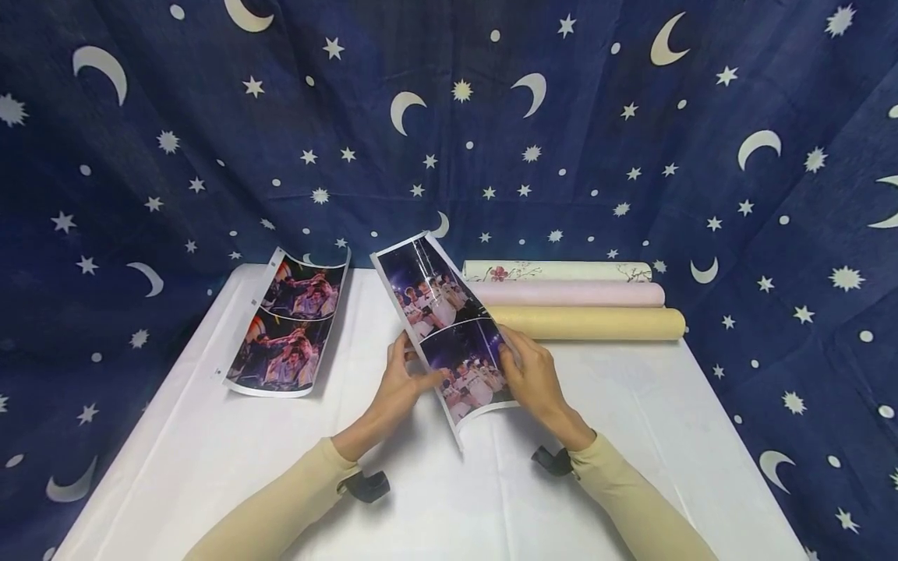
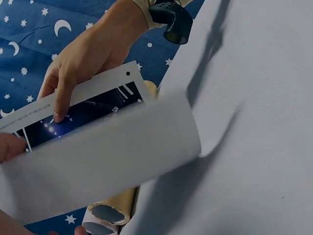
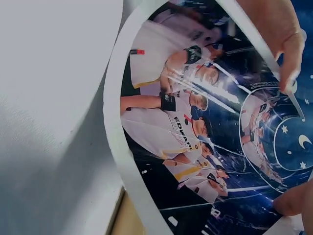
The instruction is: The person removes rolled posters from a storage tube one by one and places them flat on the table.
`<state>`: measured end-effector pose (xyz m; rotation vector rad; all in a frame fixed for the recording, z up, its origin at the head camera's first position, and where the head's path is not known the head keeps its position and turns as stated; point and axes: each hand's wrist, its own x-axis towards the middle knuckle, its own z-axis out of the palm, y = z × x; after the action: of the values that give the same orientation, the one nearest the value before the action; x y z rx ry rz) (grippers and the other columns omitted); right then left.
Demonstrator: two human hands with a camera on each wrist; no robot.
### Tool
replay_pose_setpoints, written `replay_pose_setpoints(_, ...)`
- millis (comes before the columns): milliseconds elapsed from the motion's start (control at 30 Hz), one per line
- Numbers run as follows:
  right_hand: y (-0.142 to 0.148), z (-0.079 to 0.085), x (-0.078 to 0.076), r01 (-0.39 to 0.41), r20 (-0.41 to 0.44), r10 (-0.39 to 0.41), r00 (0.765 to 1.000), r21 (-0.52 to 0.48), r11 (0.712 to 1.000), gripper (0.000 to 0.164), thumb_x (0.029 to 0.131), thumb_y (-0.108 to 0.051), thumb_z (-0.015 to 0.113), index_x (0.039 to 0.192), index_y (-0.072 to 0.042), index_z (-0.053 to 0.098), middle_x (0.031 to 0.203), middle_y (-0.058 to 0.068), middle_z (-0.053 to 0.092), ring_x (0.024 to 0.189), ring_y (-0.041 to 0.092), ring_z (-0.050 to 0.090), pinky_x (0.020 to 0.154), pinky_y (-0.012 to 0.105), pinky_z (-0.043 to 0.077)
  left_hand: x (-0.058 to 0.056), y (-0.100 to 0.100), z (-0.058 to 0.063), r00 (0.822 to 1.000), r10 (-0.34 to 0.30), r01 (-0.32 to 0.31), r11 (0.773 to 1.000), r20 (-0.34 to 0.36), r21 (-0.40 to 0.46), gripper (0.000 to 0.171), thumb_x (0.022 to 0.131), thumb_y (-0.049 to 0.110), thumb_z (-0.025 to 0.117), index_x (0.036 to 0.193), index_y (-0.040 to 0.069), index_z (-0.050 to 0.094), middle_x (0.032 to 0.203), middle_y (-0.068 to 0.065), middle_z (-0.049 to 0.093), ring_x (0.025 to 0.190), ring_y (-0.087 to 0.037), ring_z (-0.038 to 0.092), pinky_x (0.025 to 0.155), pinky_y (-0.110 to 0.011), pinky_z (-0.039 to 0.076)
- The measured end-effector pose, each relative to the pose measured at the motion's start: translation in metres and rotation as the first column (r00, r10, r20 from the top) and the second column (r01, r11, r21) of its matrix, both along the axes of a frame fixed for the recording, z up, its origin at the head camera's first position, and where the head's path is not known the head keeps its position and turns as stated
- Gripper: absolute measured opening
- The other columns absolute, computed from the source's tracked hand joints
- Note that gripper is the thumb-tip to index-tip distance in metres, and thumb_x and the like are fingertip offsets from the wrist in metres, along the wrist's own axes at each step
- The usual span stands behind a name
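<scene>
A glossy photo sheet (image 1: 438,300) with a white border carries two similar prints of people in white shirts. Both hands hold it raised at a slant over the table, and it bends in a curve. My left hand (image 1: 396,387) grips its left edge, thumb across the printed side. The right edge is pinched by my right hand (image 1: 535,374), also seen beyond the sheet in the left wrist view. In the right wrist view the sheet's printed face (image 3: 188,127) curls strongly. A second photo sheet (image 1: 288,327), with two reddish prints, lies to the left on the table.
Three rolls lie at the back right: a floral white one (image 1: 561,270), a pink one (image 1: 582,294) and a yellow one (image 1: 596,322). A white cloth covers the table (image 1: 175,467). Behind it hangs a dark blue curtain (image 1: 421,70) with moons and stars.
</scene>
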<state>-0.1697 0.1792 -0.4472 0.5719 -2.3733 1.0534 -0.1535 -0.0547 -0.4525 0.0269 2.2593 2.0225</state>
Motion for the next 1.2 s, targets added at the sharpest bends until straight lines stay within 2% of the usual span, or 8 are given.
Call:
replay_pose_setpoints(200, -0.001, 0.002, -0.001, -0.009, 0.047, 0.012, 0.999, -0.064, 0.998, 0.034, 0.098, -0.006, 0.054, 0.131, -0.003, 0.060, 0.126, 0.018, 0.066, 0.114, 0.035, 0.065, 0.100, 0.046, 0.051, -0.002, -0.009, 0.004, 0.997, 0.065, -0.065, 0.998, -0.044, 0.006, 0.085, 0.079, 0.012, 0.069, 0.153, 0.017, 0.029, 0.133, -0.010, 0.042, 0.122, -0.025, 0.043, 0.097, -0.035, 0.039)
replay_pose_setpoints(400, 0.002, 0.003, 0.001, 0.011, 0.106, 0.006, 0.994, -0.157, 0.988, 0.032, 0.104, -0.018, 0.045, 0.126, -0.003, 0.063, 0.115, 0.017, 0.072, 0.104, 0.030, 0.070, 0.090, 0.047, 0.055, -0.006, -0.017, 0.008, 0.994, 0.082, -0.072, 0.989, -0.072, 0.128, 0.066, 0.090, 0.000, 0.056, 0.150, 0.015, 0.032, 0.135, -0.017, 0.052, 0.120, -0.029, 0.055, 0.100, -0.029, 0.045)
replay_pose_setpoints(600, 0.006, 0.004, 0.002, 0.045, 0.174, -0.010, 0.985, -0.204, 0.978, 0.031, 0.104, -0.016, 0.046, 0.122, 0.001, 0.065, 0.105, 0.019, 0.073, 0.096, 0.032, 0.072, 0.077, 0.040, 0.060, -0.009, -0.026, 0.012, 0.990, 0.117, -0.102, 0.981, -0.084, 0.164, 0.053, 0.098, 0.004, 0.049, 0.147, 0.017, 0.034, 0.105, -0.009, 0.062, 0.081, -0.008, 0.057, 0.071, -0.017, 0.046)
replay_pose_setpoints(700, 0.007, 0.004, 0.002, 0.031, 0.198, 0.014, 0.980, -0.225, 0.974, 0.030, 0.102, -0.011, 0.050, 0.127, 0.002, 0.061, 0.109, 0.023, 0.071, 0.101, 0.037, 0.070, 0.074, 0.037, 0.061, -0.010, -0.029, 0.013, 0.989, 0.120, -0.103, 0.979, -0.088, 0.174, 0.051, 0.099, 0.005, 0.049, 0.145, 0.020, 0.035, 0.098, -0.007, 0.062, 0.076, -0.007, 0.056, 0.067, -0.018, 0.045)
replay_pose_setpoints(900, 0.009, 0.002, 0.003, -0.011, 0.188, 0.059, 0.980, -0.244, 0.970, 0.067, 0.091, 0.006, 0.059, 0.151, -0.008, 0.032, 0.120, 0.030, 0.065, 0.097, 0.041, 0.069, 0.071, 0.036, 0.061, -0.010, -0.033, 0.011, 0.991, 0.089, -0.063, 0.971, -0.105, 0.229, 0.051, 0.100, 0.004, 0.047, 0.146, 0.021, 0.032, 0.110, -0.019, 0.067, 0.086, -0.014, 0.067, 0.075, -0.023, 0.054)
replay_pose_setpoints(1033, 0.011, 0.002, 0.002, -0.024, 0.169, 0.057, 0.984, -0.194, 0.981, 0.078, 0.088, 0.010, 0.058, 0.155, -0.016, 0.027, 0.125, 0.030, 0.062, 0.096, 0.040, 0.070, 0.069, 0.029, 0.060, -0.010, -0.036, 0.011, 0.987, 0.073, -0.045, 0.981, -0.143, 0.189, 0.054, 0.101, 0.004, 0.047, 0.147, 0.023, 0.026, 0.076, -0.004, 0.056, 0.055, -0.006, 0.047, 0.052, -0.019, 0.039)
replay_pose_setpoints(1133, 0.014, 0.001, 0.000, -0.035, 0.147, 0.055, 0.988, -0.140, 0.990, 0.073, 0.087, 0.011, 0.052, 0.152, -0.019, 0.038, 0.133, 0.026, 0.059, 0.098, 0.041, 0.070, 0.063, 0.028, 0.060, -0.009, -0.040, 0.012, 0.982, 0.059, -0.037, 0.991, -0.182, 0.125, 0.058, 0.101, 0.001, 0.046, 0.149, 0.025, 0.023, 0.063, 0.003, 0.036, 0.047, -0.005, 0.028, 0.045, -0.020, 0.026)
replay_pose_setpoints(1200, 0.015, 0.001, -0.001, -0.052, 0.137, 0.068, 0.988, -0.116, 0.992, 0.069, 0.085, 0.011, 0.049, 0.147, -0.019, 0.045, 0.138, 0.021, 0.057, 0.105, 0.040, 0.068, 0.067, 0.031, 0.061, -0.008, -0.042, 0.015, 0.977, 0.054, -0.037, 0.996, -0.207, 0.084, 0.060, 0.100, -0.002, 0.045, 0.150, 0.025, 0.025, 0.062, 0.003, 0.033, 0.047, -0.005, 0.028, 0.045, -0.019, 0.026)
